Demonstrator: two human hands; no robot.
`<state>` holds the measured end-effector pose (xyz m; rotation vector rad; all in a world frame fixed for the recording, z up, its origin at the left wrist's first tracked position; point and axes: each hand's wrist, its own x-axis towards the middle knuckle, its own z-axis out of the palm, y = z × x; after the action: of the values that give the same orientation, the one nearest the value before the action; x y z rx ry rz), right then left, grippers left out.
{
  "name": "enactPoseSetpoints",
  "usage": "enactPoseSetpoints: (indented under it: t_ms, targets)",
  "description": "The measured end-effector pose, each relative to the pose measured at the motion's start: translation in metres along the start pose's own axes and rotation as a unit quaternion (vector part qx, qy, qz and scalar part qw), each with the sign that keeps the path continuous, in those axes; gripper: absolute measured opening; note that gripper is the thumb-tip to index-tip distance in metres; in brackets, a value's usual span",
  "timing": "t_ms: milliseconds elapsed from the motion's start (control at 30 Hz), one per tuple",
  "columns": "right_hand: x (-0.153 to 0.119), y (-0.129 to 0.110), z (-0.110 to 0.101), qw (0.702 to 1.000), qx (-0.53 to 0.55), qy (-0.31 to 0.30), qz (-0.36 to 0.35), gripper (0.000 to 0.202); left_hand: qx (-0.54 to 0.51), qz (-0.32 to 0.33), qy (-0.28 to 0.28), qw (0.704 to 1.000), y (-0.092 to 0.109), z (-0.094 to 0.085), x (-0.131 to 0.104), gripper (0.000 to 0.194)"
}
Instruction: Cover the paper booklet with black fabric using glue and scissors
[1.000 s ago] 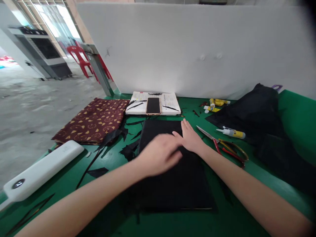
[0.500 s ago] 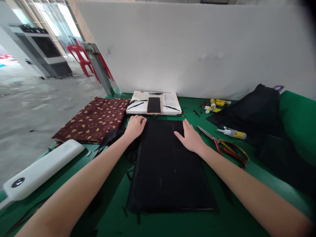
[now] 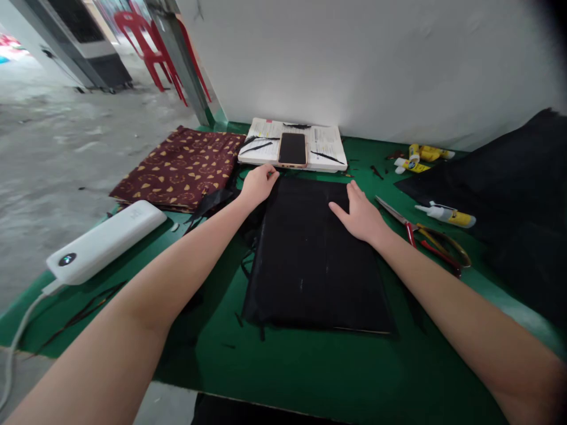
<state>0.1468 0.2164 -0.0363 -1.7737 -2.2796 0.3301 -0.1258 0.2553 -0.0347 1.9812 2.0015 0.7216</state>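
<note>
A flat, rectangular, black cloth-covered panel lies on the green table in front of me. My left hand is at its far left corner, thumb and fingers drawn together on the edge. Along the far right side, my right hand rests flat with its thumb spread out on the cloth. Scissors with red and yellowish handles lie just right of that hand. Beyond the panel, a phone rests on an open book scattered with black scraps.
Folded maroon patterned cloth and a white power bank with a cable sit at left. To the right are a glue bottle, several yellow glue tubes and black fabric. A white wall stands behind.
The view has tilted down, so the table sits higher in the picture and its near edge shows. Both hands keep nearly the same places on the panel.
</note>
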Motion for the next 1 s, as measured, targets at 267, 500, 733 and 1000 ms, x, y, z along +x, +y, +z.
enactPoseSetpoints:
  t_ms: [267, 500, 733, 1000]
  targets:
    - [0.000, -0.002, -0.002, 1.000, -0.005, -0.001, -0.001, 0.088, -0.015, -0.011, 0.018, 1.000, 0.003, -0.002, -0.002, 0.030]
    - [0.001, -0.002, -0.003, 1.000, -0.006, -0.006, -0.002, 0.087, -0.010, -0.007, 0.011, 1.000, -0.002, -0.001, 0.004, 0.031]
    - [0.002, 0.001, -0.001, 1.000, -0.003, -0.008, -0.012, 0.087, 0.020, 0.023, 0.035, 0.999, -0.003, -0.002, -0.002, 0.022]
    - [0.003, 0.003, 0.001, 0.999, -0.018, -0.003, -0.032, 0.089, 0.067, 0.093, 0.068, 0.991, 0.016, -0.006, -0.035, 0.036]
